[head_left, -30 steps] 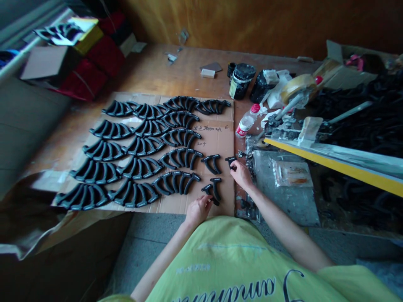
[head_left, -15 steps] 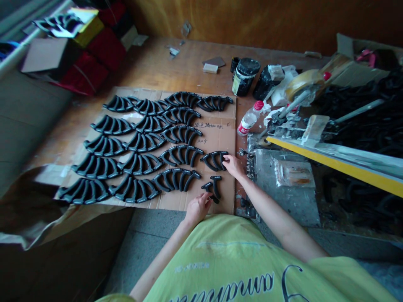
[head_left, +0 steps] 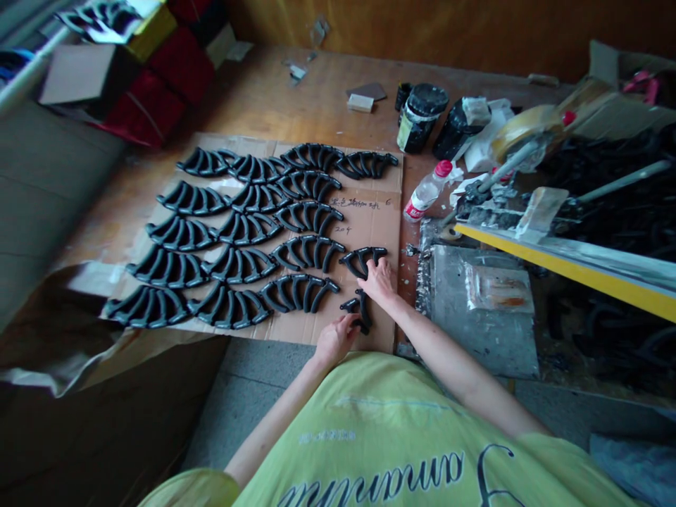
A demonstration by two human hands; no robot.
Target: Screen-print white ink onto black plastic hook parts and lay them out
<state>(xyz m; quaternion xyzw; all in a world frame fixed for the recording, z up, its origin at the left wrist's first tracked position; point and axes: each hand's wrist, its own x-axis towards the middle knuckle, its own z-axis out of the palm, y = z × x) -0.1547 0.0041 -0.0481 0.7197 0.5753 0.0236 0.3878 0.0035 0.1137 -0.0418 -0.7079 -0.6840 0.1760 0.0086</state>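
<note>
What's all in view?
Wooden table: one, brown, centre
Flat cardboard sheet: one, brown, on table
Curved glossy pieces: many, black, on sheet
Round stained containers: three, black, far side
Red-capped plastic bottle: one, clear, beside sheet
Flat slab: one, grey, right
Long bar: one, yellow edge, right
Open cardboard box: one, brown, far right
Heaped parts: uncountable, black, right
Box stack: several, mostly red, left
Shirt: one, lime green, bottom
Left hand: one, bare, at nearest pieces
Right hand: one, bare, on pieces beyond

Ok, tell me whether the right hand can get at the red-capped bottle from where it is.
Probably yes: the right hand is at the small black pieces, and the bottle sits just past the edge of the cardboard, with nothing tall seen between hand and bottle.
</note>
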